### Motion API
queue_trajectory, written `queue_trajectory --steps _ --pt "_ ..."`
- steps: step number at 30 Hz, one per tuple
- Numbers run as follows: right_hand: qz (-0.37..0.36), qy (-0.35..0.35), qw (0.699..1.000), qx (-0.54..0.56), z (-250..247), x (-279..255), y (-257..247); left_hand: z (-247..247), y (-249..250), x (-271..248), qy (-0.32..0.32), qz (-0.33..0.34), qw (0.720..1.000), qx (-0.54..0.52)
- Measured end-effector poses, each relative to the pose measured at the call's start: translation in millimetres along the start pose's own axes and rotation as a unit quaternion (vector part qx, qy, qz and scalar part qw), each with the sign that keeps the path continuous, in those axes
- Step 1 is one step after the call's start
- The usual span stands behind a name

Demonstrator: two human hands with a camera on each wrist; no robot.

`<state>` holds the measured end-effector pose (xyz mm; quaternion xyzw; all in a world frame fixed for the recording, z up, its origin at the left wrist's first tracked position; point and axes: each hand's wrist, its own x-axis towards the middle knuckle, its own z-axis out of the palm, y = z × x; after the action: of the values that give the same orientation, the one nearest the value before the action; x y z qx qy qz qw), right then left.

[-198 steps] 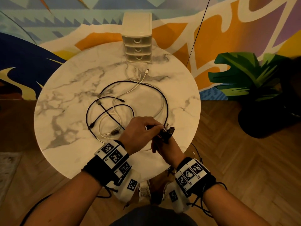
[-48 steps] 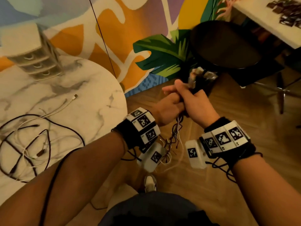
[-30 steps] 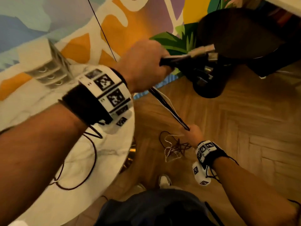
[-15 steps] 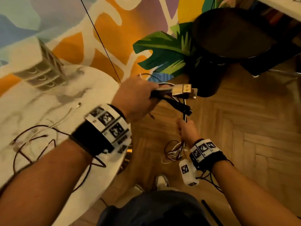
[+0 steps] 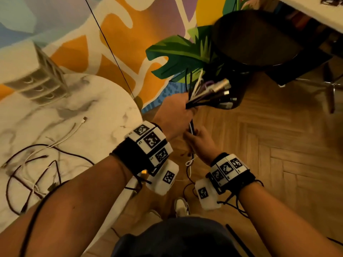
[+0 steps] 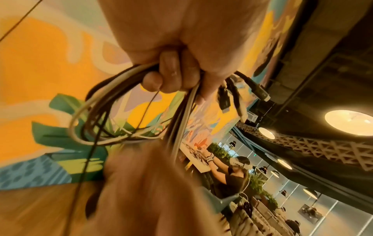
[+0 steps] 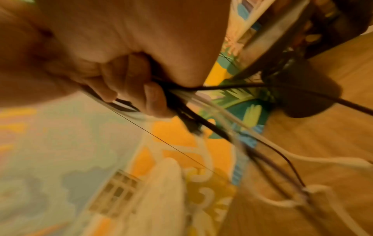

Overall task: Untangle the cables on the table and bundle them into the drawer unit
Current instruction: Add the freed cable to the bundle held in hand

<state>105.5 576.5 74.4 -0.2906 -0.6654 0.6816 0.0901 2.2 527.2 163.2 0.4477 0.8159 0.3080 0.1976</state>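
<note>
Over wood floor [image 5: 278, 145], left hand [image 5: 174, 115] clenches cable bundle [image 5: 207, 93]; right hand [image 5: 200, 141] grasps its strands just below.

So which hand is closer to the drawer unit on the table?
The left hand. It grips the cable bundle just past the table's edge, on the drawer unit's side. The right hand holds the same cables lower, farther out over the floor.

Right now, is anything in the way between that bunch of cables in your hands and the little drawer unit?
Nothing visible blocks the way. The bundle, gripped by the left hand and right hand, is off the table's edge. Loose cables lie nearer me than the drawer unit, whose drawers look closed.
</note>
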Motion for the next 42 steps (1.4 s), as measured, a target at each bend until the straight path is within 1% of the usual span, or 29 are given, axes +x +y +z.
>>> queue_trajectory --steps 3,5,8,10,13,15,16,18,19,21,23,26,28,29,30,32,33,34,35,38,40,42 --pt "0.04 0.026 0.998 -0.037 -7 4 42 -18 3 1 0.036 0.043 0.998 0.021" --pt "0.08 0.053 0.993 -0.063 -16 10 68 -32 6 2 0.058 0.057 0.996 0.026" --pt "0.142 0.081 0.98 -0.11 -29 12 97 -61 14 9 0.121 0.062 0.99 0.027" --pt "0.182 0.092 0.97 -0.131 -34 11 110 -75 17 15 0.158 0.081 0.984 0.015" --pt "0.213 0.107 0.965 -0.106 -38 17 117 -78 19 18 0.158 0.091 0.983 0.033" --pt "0.254 0.097 0.957 -0.098 -40 24 125 -77 20 18 0.164 0.086 0.982 0.038" --pt "0.277 0.082 0.951 -0.114 -44 24 132 -79 20 19 0.175 0.084 0.98 0.039" --pt "0.302 0.049 0.939 -0.158 -56 30 170 -86 22 20 0.195 0.088 0.976 0.04" --pt "0.309 0.046 0.932 -0.183 -61 32 185 -91 24 19 0.201 0.091 0.975 0.042" --pt "0.324 0.049 0.911 -0.249 -66 24 177 -101 27 19 0.211 0.099 0.972 0.029" --pt "0.341 0.074 0.89 -0.293 -74 17 167 -109 28 20 0.232 0.101 0.968 0.0" --pt "0.376 0.112 0.877 -0.276 -86 12 179 -116 28 22 0.265 0.098 0.959 -0.012" --pt "0.384 0.128 0.89 -0.212 -89 11 188 -116 27 22 0.265 0.099 0.959 -0.007" --pt "0.389 0.146 0.894 -0.166 -89 9 189 -114 26 21 0.257 0.101 0.961 -0.011" --pt "0.388 0.181 0.893 -0.135 -90 7 187 -111 26 20 0.245 0.101 0.964 -0.012" --pt "0.355 0.255 0.892 -0.115 -91 11 190 -104 26 18 0.228 0.108 0.968 0.0" --pt "0.343 0.272 0.891 -0.124 -92 13 195 -100 25 17 0.223 0.113 0.968 0.011" --pt "0.335 0.273 0.89 -0.145 -93 16 199 -98 24 16 0.227 0.118 0.966 0.026" --pt "0.341 0.251 0.888 -0.181 -95 15 203 -96 25 16 0.231 0.122 0.965 0.038" --pt "0.358 0.123 0.872 -0.31 -92 5 203 -94 28 17 0.234 0.132 0.963 0.021" --pt "0.35 0.049 0.875 -0.33 -91 1 204 -89 28 17 0.226 0.135 0.965 0.004" --pt "0.333 -0.001 0.879 -0.34 -90 2 204 -80 27 17 0.209 0.132 0.969 -0.008"
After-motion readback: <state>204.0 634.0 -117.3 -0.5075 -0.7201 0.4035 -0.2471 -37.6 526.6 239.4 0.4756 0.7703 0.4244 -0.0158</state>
